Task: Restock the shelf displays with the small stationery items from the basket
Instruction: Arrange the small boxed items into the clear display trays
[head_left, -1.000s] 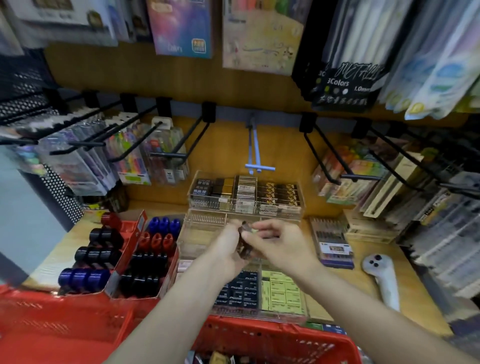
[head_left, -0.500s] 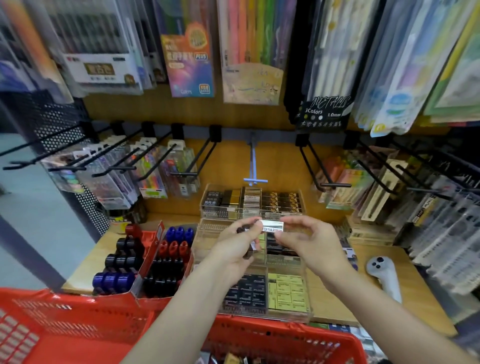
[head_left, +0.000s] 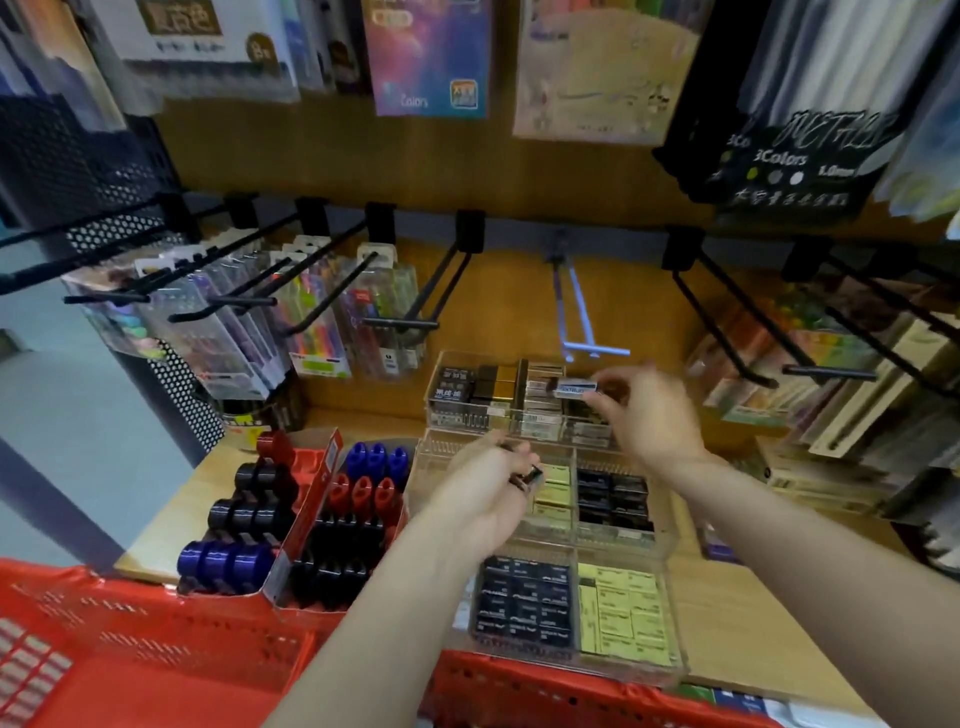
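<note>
The clear tiered tray (head_left: 670, 613) stands on the tabletop (head_left: 737, 623). Left of the tray sit the cartons of tape rolls (head_left: 291, 525). In front of the tray lies the basket (head_left: 156, 654). Behind the tray, pegs (head_left: 400, 322) jut out.

Black hooks (head_left: 400, 322) jut forward at mid-left and right; between them, at centre frame, open air lies above the clear trays (head_left: 519, 415). Bare bench (head_left: 727, 623) shows lower right.
</note>
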